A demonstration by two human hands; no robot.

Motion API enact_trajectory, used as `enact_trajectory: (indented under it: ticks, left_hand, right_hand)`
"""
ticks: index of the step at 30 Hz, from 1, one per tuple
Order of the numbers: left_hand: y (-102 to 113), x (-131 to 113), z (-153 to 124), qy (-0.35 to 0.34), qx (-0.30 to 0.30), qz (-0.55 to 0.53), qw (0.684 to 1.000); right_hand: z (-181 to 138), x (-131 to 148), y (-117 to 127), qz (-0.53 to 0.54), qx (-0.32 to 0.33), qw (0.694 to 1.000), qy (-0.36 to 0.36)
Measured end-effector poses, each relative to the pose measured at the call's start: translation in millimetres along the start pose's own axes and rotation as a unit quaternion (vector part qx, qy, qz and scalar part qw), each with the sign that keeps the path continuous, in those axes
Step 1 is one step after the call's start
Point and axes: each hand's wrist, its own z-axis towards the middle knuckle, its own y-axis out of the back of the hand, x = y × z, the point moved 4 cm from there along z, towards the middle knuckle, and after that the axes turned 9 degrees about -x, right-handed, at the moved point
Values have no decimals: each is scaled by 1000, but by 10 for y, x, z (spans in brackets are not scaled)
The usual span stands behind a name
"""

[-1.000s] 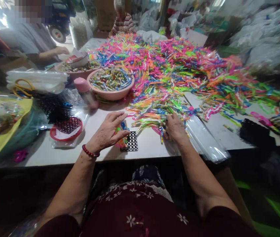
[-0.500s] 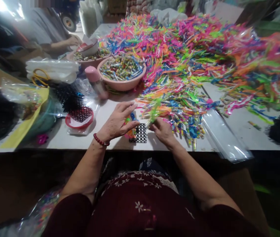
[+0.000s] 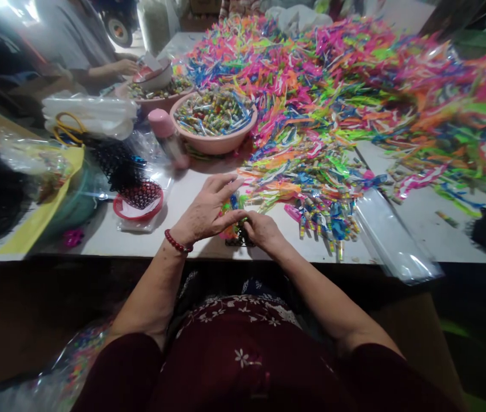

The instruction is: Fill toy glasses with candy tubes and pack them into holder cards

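Observation:
My left hand lies palm down with its fingers stretched out and its thumb apart, over a few colourful streamer pieces on a small black perforated plate. Just right of it, my right hand has its fingers closed together over the plate, by the left thumb's tip. What those fingers hold is hidden. Beyond the hands lies a loose heap of streamer pieces, small printed tubes with bright plastic ribbons.
A pink bowl of small tubes stands behind, beside a pink-capped bottle. At left are a red dish and black mesh. Clear plastic bags overhang the table's front edge. A co-worker's hand is at far left.
My right hand has moved left from the heap's edge to the plate, bringing a lime-green streamer piece that no longer shows clearly. My left hand stays nearly in place.

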Motion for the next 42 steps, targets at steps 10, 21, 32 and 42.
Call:
enact_trajectory:
  ticks: [10, 21, 32, 42]
  left_hand:
    - [-10, 7, 12, -53, 5, -2, 999]
    - [2, 6, 6, -36, -16, 8, 999]
    - [2, -8, -7, -34, -21, 4, 999]
    - [16, -21, -9, -23, -23, 1, 999]
  right_hand:
    - [21, 142, -38, -53, 30, 998, 7]
    - [277, -981, 1340, -193, -203, 960, -24]
    - [446, -1155, 1213, -319, -96, 943, -13]
    - [-194, -871, 1614, -7, -450, 893, 5]
